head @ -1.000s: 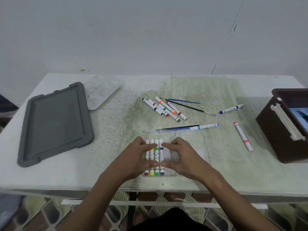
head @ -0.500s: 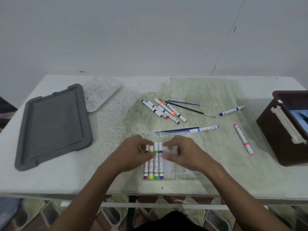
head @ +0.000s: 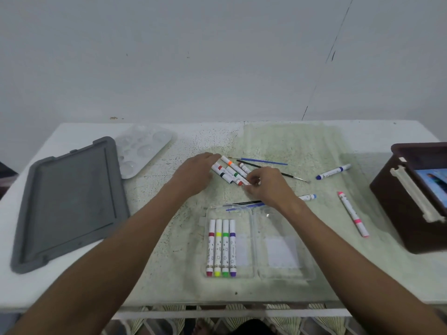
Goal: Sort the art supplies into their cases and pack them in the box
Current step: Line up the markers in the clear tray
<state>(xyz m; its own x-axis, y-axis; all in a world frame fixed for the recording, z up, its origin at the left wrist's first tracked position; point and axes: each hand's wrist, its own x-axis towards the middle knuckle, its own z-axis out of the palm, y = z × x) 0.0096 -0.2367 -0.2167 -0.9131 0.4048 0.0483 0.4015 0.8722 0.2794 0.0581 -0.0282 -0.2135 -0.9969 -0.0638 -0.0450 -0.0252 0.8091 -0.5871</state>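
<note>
A clear plastic case (head: 278, 250) lies open near the table's front edge, with several markers (head: 222, 247) side by side in its left half. Further back sits a loose pile of markers (head: 232, 171). My left hand (head: 196, 174) rests flat at the pile's left side, fingers touching the marker ends. My right hand (head: 264, 187) pinches the near end of a marker at the pile's right side. A brown box (head: 396, 204) stands at the right edge.
A grey lid (head: 67, 201) and a clear paint palette (head: 142, 151) lie at the left. Thin brushes (head: 263, 162) lie behind the pile, and more brushes (head: 244, 204) poke out behind the case. A blue marker (head: 332, 171), a pink marker (head: 353, 213) and a light-blue one (head: 308, 197) lie at the right.
Both hands left the clear case, which now lies open, and reached back to the marker pile. The right hand has pinched a marker there.
</note>
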